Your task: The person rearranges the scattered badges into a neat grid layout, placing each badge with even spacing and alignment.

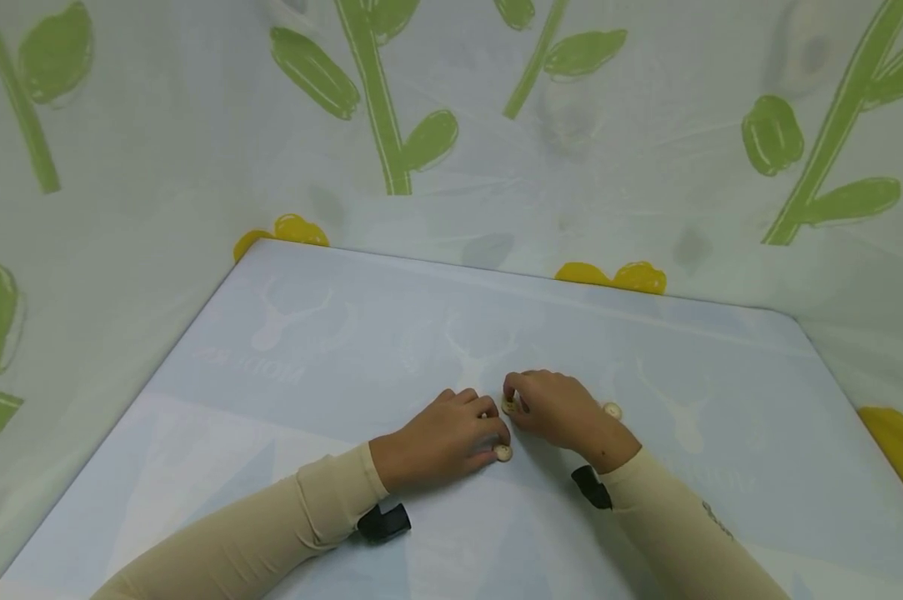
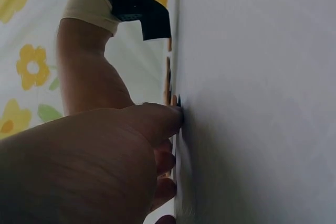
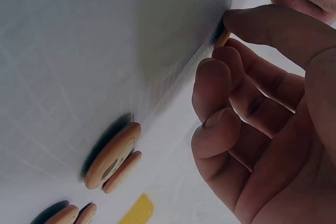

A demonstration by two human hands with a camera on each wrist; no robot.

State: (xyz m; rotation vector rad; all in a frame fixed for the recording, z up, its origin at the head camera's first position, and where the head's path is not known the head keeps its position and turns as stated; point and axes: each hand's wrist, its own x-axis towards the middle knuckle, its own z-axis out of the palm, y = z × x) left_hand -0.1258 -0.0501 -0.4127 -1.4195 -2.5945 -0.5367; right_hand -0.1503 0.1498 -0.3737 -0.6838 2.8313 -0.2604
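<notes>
Small round pale wooden discs with dark markings lie under and around both hands. My left hand (image 1: 447, 437) has its thumb and index finger curled at the edges of one wooden disc (image 1: 502, 452), low against the table. In the left wrist view, the left thumb covers most of that spot. Just beyond, my right hand (image 1: 564, 412) pinches a second disc (image 1: 509, 405) between thumb and index finger. The right wrist view shows this disc (image 3: 222, 37) tilted on its edge, the other fingers curled loosely below. Another disc (image 1: 612, 410) lies behind the right wrist.
The pale blue and white tabletop (image 1: 391, 300) carries faint deer prints. More discs (image 3: 113, 156) lie on it near the right hand. A white sheet with green plants (image 1: 481, 208) rises behind the table. Each sleeve has a black wrist camera (image 1: 385, 523).
</notes>
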